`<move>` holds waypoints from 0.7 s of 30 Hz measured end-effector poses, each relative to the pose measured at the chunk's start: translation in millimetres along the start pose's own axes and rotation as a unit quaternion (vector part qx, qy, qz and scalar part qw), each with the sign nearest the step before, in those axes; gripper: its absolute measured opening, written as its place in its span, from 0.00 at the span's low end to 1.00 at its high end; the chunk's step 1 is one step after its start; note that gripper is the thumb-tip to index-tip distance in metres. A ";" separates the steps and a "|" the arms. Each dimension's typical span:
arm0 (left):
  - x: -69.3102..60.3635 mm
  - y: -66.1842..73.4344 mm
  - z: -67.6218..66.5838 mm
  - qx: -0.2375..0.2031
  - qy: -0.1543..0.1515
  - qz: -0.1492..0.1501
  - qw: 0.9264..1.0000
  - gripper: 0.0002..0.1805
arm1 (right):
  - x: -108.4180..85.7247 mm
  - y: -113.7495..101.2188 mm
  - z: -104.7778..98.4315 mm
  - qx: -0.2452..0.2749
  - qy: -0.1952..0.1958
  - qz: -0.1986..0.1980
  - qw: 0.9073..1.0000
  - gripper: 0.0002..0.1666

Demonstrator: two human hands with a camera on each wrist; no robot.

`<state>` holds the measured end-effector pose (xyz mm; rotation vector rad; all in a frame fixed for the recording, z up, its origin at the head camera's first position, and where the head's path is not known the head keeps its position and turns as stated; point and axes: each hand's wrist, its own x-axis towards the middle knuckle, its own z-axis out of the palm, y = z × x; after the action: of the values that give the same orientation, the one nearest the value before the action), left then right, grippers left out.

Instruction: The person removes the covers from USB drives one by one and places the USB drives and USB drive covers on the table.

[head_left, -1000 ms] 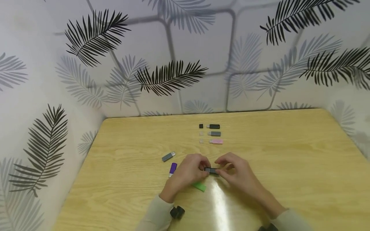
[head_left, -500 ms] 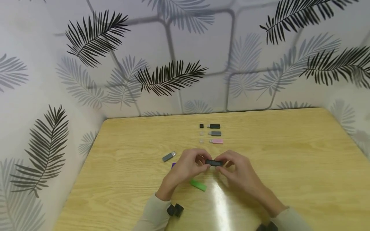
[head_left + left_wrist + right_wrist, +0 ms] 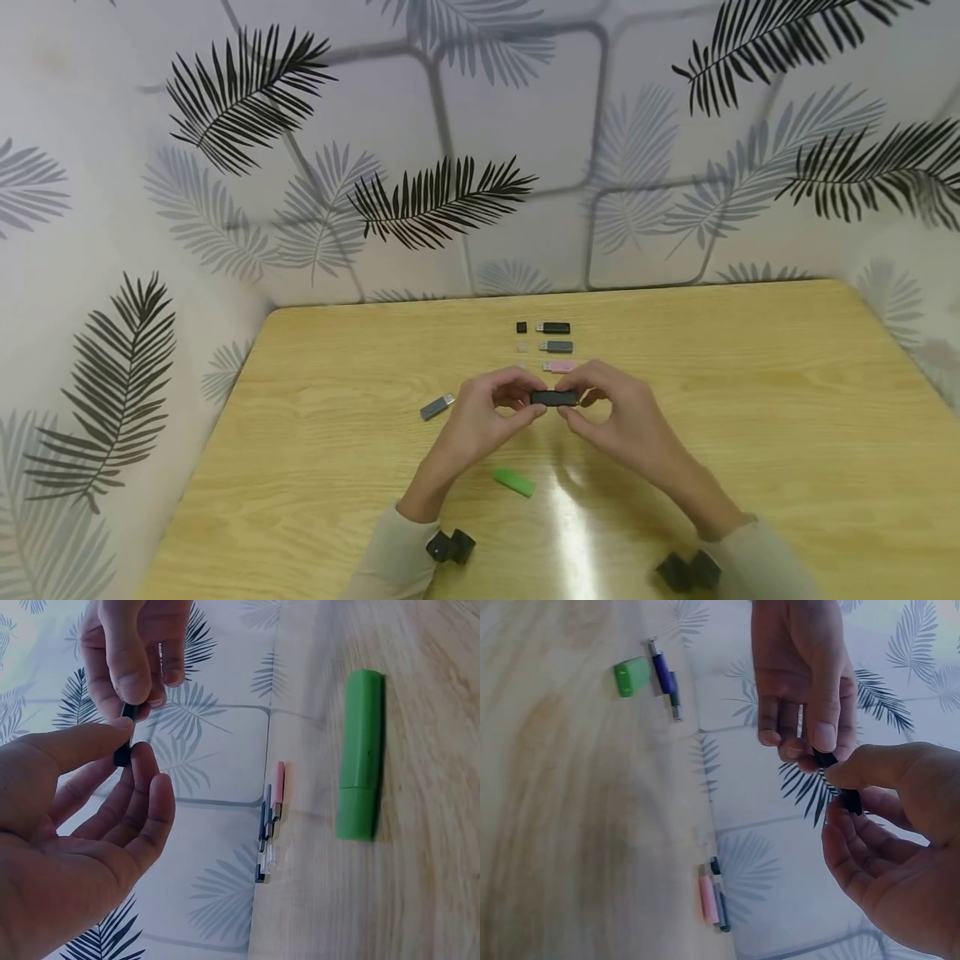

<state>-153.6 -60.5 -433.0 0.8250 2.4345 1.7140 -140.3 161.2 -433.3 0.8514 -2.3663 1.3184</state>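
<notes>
A small black USB stick [image 3: 553, 398] is held level between both hands, raised over the table. My left hand [image 3: 480, 417] pinches its left end between thumb and fingers; my right hand [image 3: 626, 421] pinches the right end. The left wrist view shows the dark stick [image 3: 124, 754] between the fingertips of the left hand [image 3: 82, 817] and the other hand above. In the right wrist view, the right hand [image 3: 896, 832] grips one end of the stick [image 3: 849, 799]. Fingertips cover both ends of it.
A green stick [image 3: 514, 482] lies nearer, below the left hand. A grey USB stick [image 3: 437, 407] rests to the left. Behind are black [image 3: 555, 328], grey [image 3: 558, 347] and pink [image 3: 559, 367] sticks beside small caps. The right wrist view shows a purple stick [image 3: 661, 673].
Both hands have lifted the black stick and carried it away from the body, toward the rows at the back. In the head view the purple stick is now hidden by the left hand.
</notes>
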 end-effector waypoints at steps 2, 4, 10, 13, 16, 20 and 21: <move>-0.2 0.7 -1.1 -0.005 0.009 0.004 1.000 0.09 | 4.6 -1.7 -0.5 0.005 -0.001 -0.002 1.000 0.19; -0.1 1.6 -2.4 -0.012 0.018 0.011 1.000 0.09 | 9.1 -3.5 -1.2 0.012 -0.004 -0.002 1.000 0.19; 0.1 3.9 -6.9 -0.026 0.038 0.025 0.999 0.09 | 18.2 -7.4 -5.4 0.014 -0.028 0.000 1.000 0.18; -0.3 5.6 -8.1 -0.038 0.043 0.032 0.998 0.09 | 20.6 -8.5 -8.2 0.007 -0.036 -0.009 0.999 0.18; -1.1 8.3 -8.9 -0.050 0.045 0.044 0.997 0.10 | 21.7 -10.0 -11.5 0.007 -0.037 -0.023 0.999 0.18; -1.3 11.7 -9.4 -0.055 0.040 0.049 0.996 0.10 | 21.1 -12.1 -16.8 0.016 -0.041 -0.034 0.998 0.19; -1.2 12.3 -9.4 -0.056 0.037 0.050 0.996 0.10 | 20.9 -12.8 -18.0 0.017 -0.043 -0.035 0.998 0.19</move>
<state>-150.9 -66.2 -418.7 0.8990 2.3535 1.9300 -149.0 164.0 -404.3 1.0101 -2.3626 1.3228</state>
